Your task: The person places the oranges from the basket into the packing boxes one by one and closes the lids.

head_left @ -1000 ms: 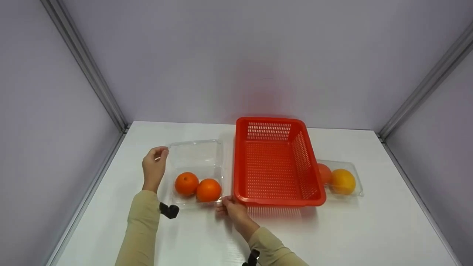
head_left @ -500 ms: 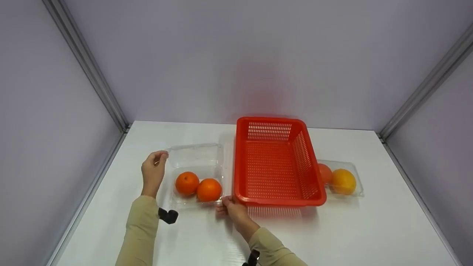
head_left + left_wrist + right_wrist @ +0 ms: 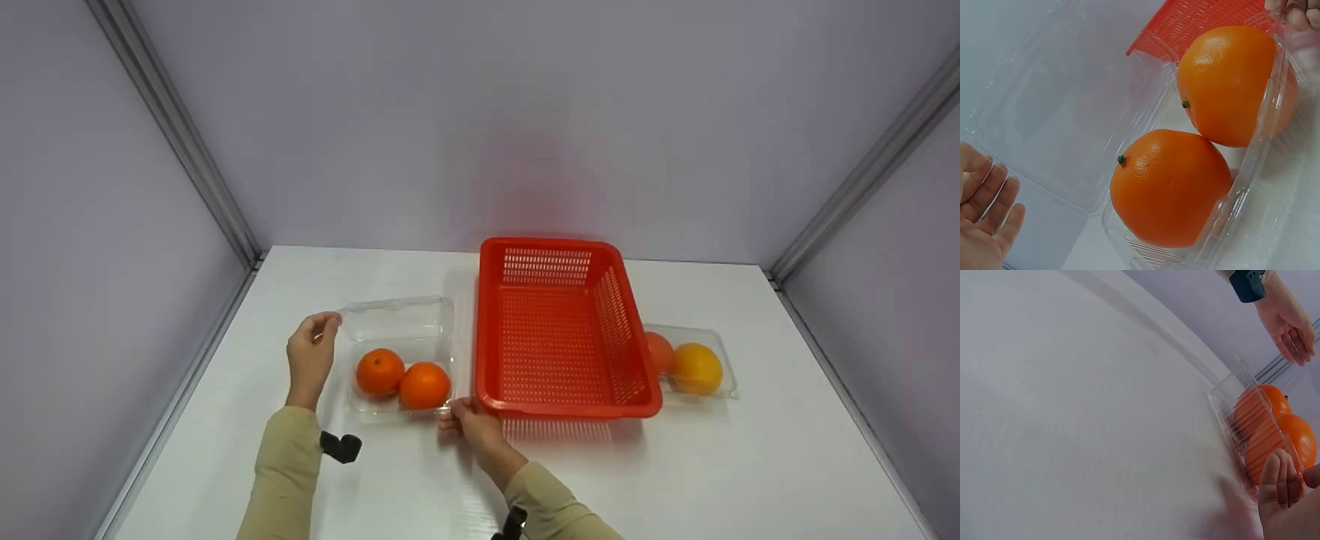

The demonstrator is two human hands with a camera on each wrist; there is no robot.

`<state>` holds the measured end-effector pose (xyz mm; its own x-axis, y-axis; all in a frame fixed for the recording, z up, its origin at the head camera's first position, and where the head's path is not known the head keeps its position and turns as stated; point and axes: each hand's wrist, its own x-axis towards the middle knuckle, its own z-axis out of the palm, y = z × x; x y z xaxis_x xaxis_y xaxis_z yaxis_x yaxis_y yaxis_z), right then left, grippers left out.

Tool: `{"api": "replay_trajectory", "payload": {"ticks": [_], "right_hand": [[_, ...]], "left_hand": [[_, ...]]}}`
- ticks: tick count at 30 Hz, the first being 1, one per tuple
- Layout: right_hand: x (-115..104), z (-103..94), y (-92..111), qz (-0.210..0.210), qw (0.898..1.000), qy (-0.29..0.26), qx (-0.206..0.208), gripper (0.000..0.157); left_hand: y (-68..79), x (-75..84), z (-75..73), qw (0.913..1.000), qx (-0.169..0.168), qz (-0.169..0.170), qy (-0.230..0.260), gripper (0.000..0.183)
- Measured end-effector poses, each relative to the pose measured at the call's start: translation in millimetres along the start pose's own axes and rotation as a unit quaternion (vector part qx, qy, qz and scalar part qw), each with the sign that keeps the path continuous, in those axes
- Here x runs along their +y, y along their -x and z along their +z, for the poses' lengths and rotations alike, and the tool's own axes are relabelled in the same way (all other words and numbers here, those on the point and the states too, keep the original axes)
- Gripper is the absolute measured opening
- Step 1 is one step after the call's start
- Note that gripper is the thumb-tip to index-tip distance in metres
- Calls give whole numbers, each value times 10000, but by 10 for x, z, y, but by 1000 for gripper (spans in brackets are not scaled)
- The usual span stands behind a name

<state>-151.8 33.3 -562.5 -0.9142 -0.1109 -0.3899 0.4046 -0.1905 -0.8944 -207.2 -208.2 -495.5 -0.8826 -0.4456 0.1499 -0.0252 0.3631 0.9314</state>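
A clear plastic clamshell box (image 3: 363, 407) stands on the white table with two oranges (image 3: 379, 373) side by side in its front half. Its hinged lid (image 3: 394, 321) is raised at the back and tilted. My left hand (image 3: 310, 352) pinches the lid's left corner between thumb and finger; in the left wrist view the other fingers (image 3: 1002, 211) are spread apart. At the box's front right corner, my right hand (image 3: 482, 435) pinches the rim, its remaining fingers straight in the right wrist view, where both oranges (image 3: 1297, 439) also show through the wall.
A red perforated basket (image 3: 551, 345) stands just right of the box, close to my right hand. Beyond it lies a second clear box (image 3: 726, 375) with a yellow-orange fruit (image 3: 697, 368) and a reddish fruit (image 3: 658, 352), partly behind the basket. Pale walls (image 3: 525, 112) enclose the table.
My left hand has come slightly toward me, and the lid has swung forward with it, looking lower and narrower. The right hand, oranges and basket have stayed put.
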Motion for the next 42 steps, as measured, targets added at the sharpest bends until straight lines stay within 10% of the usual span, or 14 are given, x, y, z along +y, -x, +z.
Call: {"api": "replay_trajectory", "payload": {"ticks": [42], "right_hand": [[-76, 25, 82, 29, 9997, 113, 223, 7]], "left_hand": [[262, -34, -112, 9983, -450, -353, -96, 34]]}}
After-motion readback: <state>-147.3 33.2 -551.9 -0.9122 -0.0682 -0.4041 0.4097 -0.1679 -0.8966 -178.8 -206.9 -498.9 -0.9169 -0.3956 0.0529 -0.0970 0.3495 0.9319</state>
